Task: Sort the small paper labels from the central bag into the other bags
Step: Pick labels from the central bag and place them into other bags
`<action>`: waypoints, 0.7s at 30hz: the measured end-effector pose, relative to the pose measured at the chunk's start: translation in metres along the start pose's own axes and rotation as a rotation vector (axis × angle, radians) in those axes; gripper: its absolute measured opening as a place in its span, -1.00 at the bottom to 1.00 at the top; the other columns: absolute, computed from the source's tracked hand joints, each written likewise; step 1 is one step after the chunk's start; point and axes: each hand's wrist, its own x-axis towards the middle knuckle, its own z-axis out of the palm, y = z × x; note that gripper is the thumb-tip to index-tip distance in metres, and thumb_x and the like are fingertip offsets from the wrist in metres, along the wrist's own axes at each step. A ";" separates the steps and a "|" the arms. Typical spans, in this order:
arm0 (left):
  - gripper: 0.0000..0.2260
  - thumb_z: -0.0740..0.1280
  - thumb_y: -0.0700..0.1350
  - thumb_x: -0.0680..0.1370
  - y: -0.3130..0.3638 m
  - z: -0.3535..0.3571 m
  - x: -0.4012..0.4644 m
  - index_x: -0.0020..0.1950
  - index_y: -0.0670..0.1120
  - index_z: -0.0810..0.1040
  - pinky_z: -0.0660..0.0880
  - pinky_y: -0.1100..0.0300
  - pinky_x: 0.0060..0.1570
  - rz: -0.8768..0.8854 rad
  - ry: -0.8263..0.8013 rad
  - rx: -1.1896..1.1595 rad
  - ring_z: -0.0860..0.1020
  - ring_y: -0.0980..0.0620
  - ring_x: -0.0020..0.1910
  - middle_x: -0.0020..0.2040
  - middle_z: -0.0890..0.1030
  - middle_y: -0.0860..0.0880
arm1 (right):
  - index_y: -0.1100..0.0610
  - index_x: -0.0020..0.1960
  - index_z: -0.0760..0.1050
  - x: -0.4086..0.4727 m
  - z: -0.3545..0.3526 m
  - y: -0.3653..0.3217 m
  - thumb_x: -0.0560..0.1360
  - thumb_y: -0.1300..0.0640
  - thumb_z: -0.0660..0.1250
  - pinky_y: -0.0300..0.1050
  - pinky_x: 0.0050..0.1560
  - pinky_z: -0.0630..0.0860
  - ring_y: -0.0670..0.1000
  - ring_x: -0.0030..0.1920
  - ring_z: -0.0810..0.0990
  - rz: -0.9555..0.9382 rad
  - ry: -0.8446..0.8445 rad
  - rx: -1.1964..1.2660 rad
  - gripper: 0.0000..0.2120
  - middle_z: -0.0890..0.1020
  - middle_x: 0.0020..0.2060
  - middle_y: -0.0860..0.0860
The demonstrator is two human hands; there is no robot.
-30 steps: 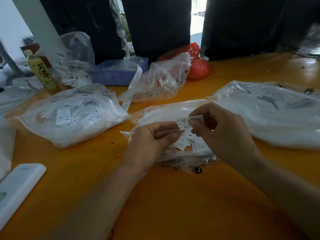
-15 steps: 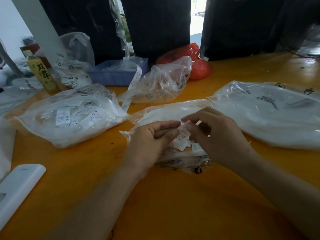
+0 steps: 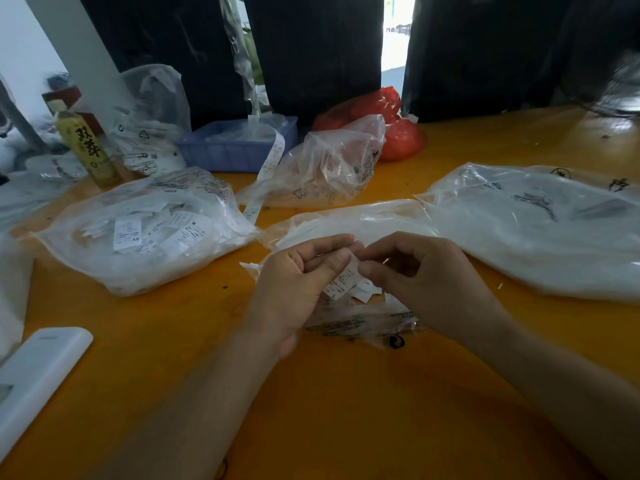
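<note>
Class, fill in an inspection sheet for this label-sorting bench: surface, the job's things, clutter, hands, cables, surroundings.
Surface: orange table, bare in the foreground.
Job's things: central bag under the hands, loose labels inside; one label held above it; left bag full of labels; right bag; rear bag.
Clutter: green bottle, blue tray with a label strip trailing out, red bag, white flat object at the left edge.
Hands: left hand and right hand both pinch the label.
Cables: nothing seen.
Surroundings: dark drapes behind the table, a bright gap between them.
</note>
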 end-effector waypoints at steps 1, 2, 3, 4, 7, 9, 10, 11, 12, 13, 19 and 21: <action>-0.77 0.50 -0.02 0.46 0.000 0.000 0.000 0.11 0.07 0.77 0.66 0.05 0.03 -0.010 -0.002 -0.005 0.73 0.00 0.15 0.14 0.77 -0.03 | -0.15 0.01 0.66 0.000 0.000 0.001 0.54 -0.01 0.46 -0.14 -0.09 0.65 -0.16 -0.17 0.67 -0.001 -0.001 -0.007 -0.93 0.69 -0.22 -0.23; -0.77 0.50 -0.02 0.45 0.000 0.001 0.000 0.10 0.07 0.77 0.66 0.04 0.03 -0.017 0.000 -0.003 0.73 0.00 0.14 0.14 0.77 -0.03 | -0.15 -0.01 0.65 0.001 0.000 0.001 0.54 0.02 0.46 -0.14 -0.10 0.65 -0.15 -0.19 0.67 -0.003 0.005 -0.011 -0.93 0.69 -0.24 -0.21; -0.76 0.51 -0.01 0.44 -0.001 0.002 0.000 0.10 0.07 0.77 0.65 0.03 0.06 -0.021 0.005 0.000 0.73 0.00 0.14 0.13 0.77 -0.03 | -0.14 -0.03 0.64 0.001 0.000 0.002 0.55 0.05 0.46 -0.14 -0.12 0.64 -0.14 -0.21 0.67 -0.002 0.012 -0.009 -0.92 0.69 -0.25 -0.18; -0.75 0.51 -0.01 0.44 -0.001 0.002 0.000 0.10 0.07 0.77 0.64 0.00 0.11 -0.024 0.010 -0.002 0.73 0.00 0.14 0.13 0.77 -0.04 | -0.13 -0.04 0.64 0.002 -0.001 0.004 0.55 0.07 0.46 -0.16 -0.13 0.64 -0.14 -0.22 0.67 0.003 0.019 -0.002 -0.91 0.69 -0.26 -0.17; -0.69 0.54 -0.01 0.41 0.000 0.001 0.001 0.16 0.03 0.75 0.59 -0.11 0.24 -0.032 0.013 -0.024 0.72 -0.05 0.17 0.14 0.76 -0.07 | -0.10 -0.05 0.63 0.004 -0.003 0.006 0.55 0.10 0.46 -0.24 -0.13 0.64 -0.16 -0.23 0.68 0.020 0.077 0.033 -0.90 0.69 -0.23 -0.21; -0.66 0.57 -0.06 0.42 0.001 0.000 0.001 0.20 0.03 0.73 0.61 -0.09 0.20 -0.024 0.025 -0.006 0.72 -0.06 0.18 0.16 0.76 -0.05 | -0.09 -0.05 0.63 0.005 -0.004 0.008 0.56 0.12 0.45 -0.32 -0.15 0.61 -0.16 -0.23 0.69 0.025 0.151 0.086 -0.90 0.70 -0.22 -0.21; -0.68 0.57 -0.12 0.45 0.001 0.000 0.001 0.20 0.04 0.72 0.65 -0.05 0.13 -0.004 0.038 0.012 0.73 -0.06 0.16 0.17 0.76 -0.01 | -0.08 -0.05 0.63 0.006 -0.005 0.008 0.56 0.12 0.45 -0.36 -0.18 0.59 -0.16 -0.24 0.69 0.029 0.182 0.114 -0.90 0.70 -0.22 -0.20; -0.71 0.56 -0.20 0.49 0.002 0.000 0.002 0.17 0.05 0.73 0.67 0.01 0.06 0.025 0.058 0.036 0.73 -0.06 0.13 0.16 0.75 0.04 | -0.08 -0.05 0.62 0.007 -0.005 0.009 0.56 0.12 0.45 -0.39 -0.20 0.57 -0.16 -0.25 0.69 0.034 0.204 0.134 -0.90 0.70 -0.23 -0.20; -0.71 0.54 -0.26 0.52 0.003 -0.001 0.001 0.15 0.07 0.73 0.68 0.07 0.01 0.059 0.083 0.076 0.74 -0.04 0.08 0.14 0.75 0.08 | -0.08 -0.05 0.62 0.007 -0.005 0.009 0.56 0.12 0.44 -0.41 -0.21 0.56 -0.16 -0.25 0.69 0.041 0.216 0.148 -0.90 0.70 -0.23 -0.19; -0.70 0.53 -0.28 0.53 0.004 -0.001 0.000 0.12 0.11 0.73 0.68 0.11 -0.03 0.100 0.111 0.142 0.75 0.00 0.03 0.11 0.75 0.10 | -0.08 -0.05 0.62 0.007 -0.004 0.010 0.56 0.12 0.44 -0.41 -0.21 0.56 -0.16 -0.25 0.69 0.049 0.220 0.161 -0.90 0.71 -0.23 -0.18; -0.77 0.42 -0.33 0.59 0.031 -0.047 0.007 0.08 -0.01 0.72 0.57 0.46 -0.03 0.625 0.544 0.900 0.63 0.22 -0.03 0.18 0.65 0.05 | -0.05 -0.02 0.61 0.010 -0.006 0.014 0.59 0.13 0.38 -0.40 -0.17 0.57 -0.14 -0.20 0.70 0.080 0.195 0.205 -0.91 0.71 -0.19 -0.17; -0.80 0.37 -0.34 0.60 0.038 -0.081 0.013 0.10 -0.12 0.74 0.54 0.40 0.00 0.642 0.767 1.067 0.61 0.09 0.05 0.19 0.65 -0.09 | -0.06 -0.03 0.61 0.010 -0.005 0.014 0.59 0.13 0.38 -0.41 -0.18 0.57 -0.15 -0.20 0.70 0.082 0.178 0.210 -0.91 0.71 -0.19 -0.17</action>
